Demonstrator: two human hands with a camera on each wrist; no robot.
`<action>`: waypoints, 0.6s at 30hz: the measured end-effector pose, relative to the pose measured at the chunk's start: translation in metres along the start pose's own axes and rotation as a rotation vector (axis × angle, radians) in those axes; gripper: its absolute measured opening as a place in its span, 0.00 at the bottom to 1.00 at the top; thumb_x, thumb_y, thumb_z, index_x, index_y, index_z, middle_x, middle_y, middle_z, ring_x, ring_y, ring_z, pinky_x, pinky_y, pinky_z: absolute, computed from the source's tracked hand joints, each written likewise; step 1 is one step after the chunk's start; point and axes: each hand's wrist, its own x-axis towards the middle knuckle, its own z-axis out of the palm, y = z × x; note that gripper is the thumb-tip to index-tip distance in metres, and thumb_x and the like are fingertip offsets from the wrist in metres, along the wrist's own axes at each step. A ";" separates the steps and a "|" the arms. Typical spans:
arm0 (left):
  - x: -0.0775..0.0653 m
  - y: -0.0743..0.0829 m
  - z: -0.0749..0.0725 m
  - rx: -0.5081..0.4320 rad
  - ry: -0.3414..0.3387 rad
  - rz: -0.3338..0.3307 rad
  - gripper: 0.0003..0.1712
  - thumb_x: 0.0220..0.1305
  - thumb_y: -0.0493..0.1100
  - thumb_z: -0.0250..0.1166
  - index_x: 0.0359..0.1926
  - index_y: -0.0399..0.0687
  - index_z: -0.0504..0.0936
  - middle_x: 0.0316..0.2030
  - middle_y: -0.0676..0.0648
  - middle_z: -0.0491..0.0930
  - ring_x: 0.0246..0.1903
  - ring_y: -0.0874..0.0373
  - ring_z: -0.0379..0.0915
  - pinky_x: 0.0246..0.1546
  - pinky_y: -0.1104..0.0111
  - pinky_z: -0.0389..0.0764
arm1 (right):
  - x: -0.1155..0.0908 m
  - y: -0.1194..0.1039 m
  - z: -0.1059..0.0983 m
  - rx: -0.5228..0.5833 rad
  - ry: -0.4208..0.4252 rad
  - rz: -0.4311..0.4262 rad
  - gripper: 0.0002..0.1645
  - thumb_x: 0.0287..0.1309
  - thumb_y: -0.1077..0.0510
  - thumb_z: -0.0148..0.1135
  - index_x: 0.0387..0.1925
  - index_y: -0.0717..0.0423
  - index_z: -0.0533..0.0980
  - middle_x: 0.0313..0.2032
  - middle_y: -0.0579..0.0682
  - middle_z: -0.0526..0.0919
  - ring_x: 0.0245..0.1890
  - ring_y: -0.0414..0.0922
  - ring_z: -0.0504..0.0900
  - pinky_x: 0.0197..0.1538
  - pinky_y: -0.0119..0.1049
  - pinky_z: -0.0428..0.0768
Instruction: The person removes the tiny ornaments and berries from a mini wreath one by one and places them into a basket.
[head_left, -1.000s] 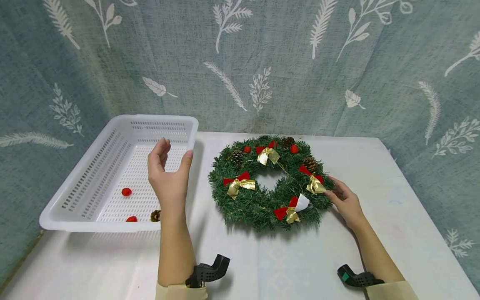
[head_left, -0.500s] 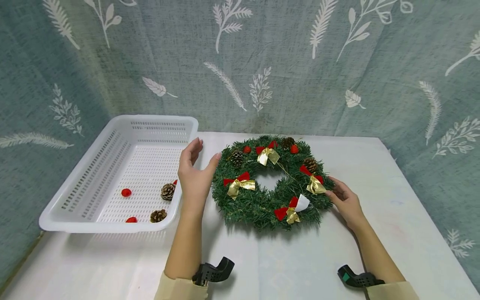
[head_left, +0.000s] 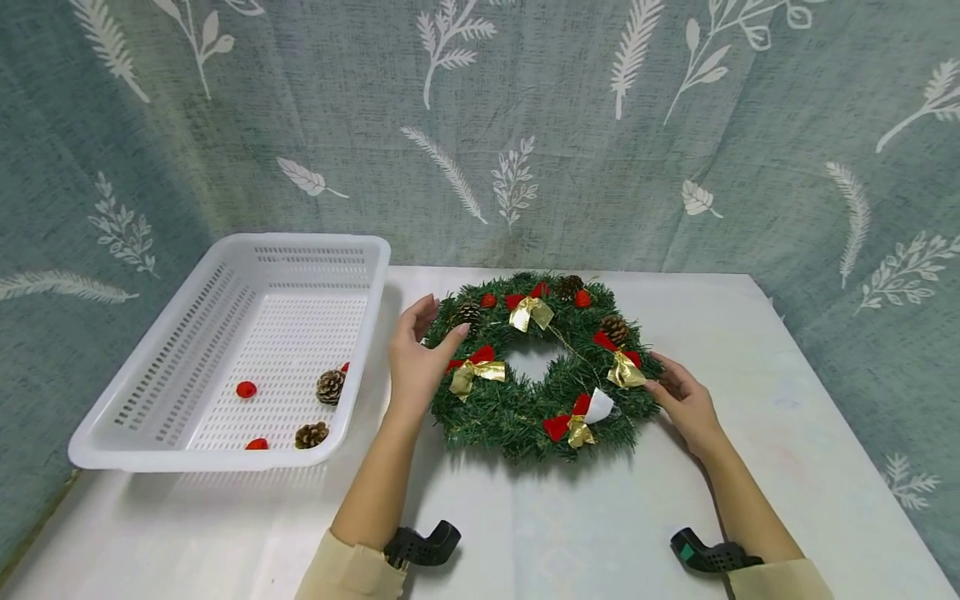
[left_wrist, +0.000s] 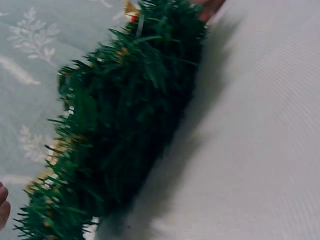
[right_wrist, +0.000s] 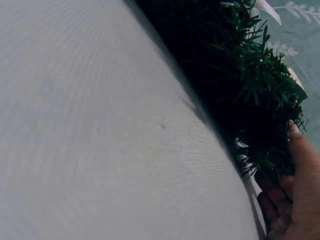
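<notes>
A round green Christmas wreath (head_left: 487,417) lies on the white table, dressed with red-and-gold bows, pinecones and small red ornaments. My right hand (head_left: 693,408) grips its right edge. In the right wrist view the thumb (right_wrist: 300,145) lies on the branches, and the fingers (right_wrist: 275,200) curve beneath the edge. At the wreath's left side is my left hand (head_left: 420,358), its thumb apart from the fingers and overlapping the branches. Only some fingertips (left_wrist: 4,207) of that hand show in the left wrist view, beside the greenery.
A white perforated plastic basket (head_left: 378,317) stands to the left, holding pinecones (head_left: 330,387) and red ornaments (head_left: 246,389). Behind the table (head_left: 562,533) hangs a grey-green leaf-print curtain (head_left: 480,150). Each wrist wears a black device (head_left: 423,546).
My left hand has moved right, from above the basket to the wreath's left edge. The right hand keeps its hold, and the wreath stays in place.
</notes>
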 end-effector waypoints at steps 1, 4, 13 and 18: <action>0.000 -0.002 0.001 -0.001 -0.011 -0.008 0.35 0.57 0.43 0.69 0.63 0.39 0.67 0.59 0.39 0.71 0.59 0.49 0.66 0.64 0.60 0.64 | 0.000 0.000 0.000 0.000 -0.001 0.001 0.32 0.66 0.55 0.56 0.67 0.60 0.61 0.44 0.46 0.73 0.43 0.27 0.71 0.43 0.16 0.72; 0.003 -0.007 0.006 0.019 -0.034 -0.036 0.36 0.58 0.45 0.69 0.64 0.41 0.66 0.59 0.42 0.71 0.60 0.51 0.65 0.64 0.61 0.63 | 0.001 0.001 0.000 -0.006 0.005 0.003 0.32 0.66 0.54 0.56 0.67 0.60 0.62 0.44 0.47 0.73 0.43 0.27 0.71 0.43 0.16 0.72; 0.013 -0.020 0.014 0.100 -0.091 -0.060 0.36 0.58 0.46 0.68 0.64 0.41 0.66 0.59 0.41 0.71 0.60 0.47 0.66 0.62 0.57 0.66 | 0.002 0.001 0.001 -0.001 0.006 0.003 0.32 0.65 0.54 0.56 0.67 0.60 0.62 0.42 0.45 0.72 0.40 0.28 0.73 0.40 0.18 0.74; 0.018 -0.028 0.014 0.132 -0.113 -0.056 0.35 0.59 0.45 0.68 0.64 0.40 0.66 0.59 0.41 0.71 0.60 0.47 0.66 0.63 0.57 0.66 | 0.001 0.000 0.001 -0.003 0.005 0.006 0.32 0.65 0.54 0.56 0.67 0.60 0.62 0.42 0.44 0.73 0.40 0.28 0.73 0.40 0.19 0.74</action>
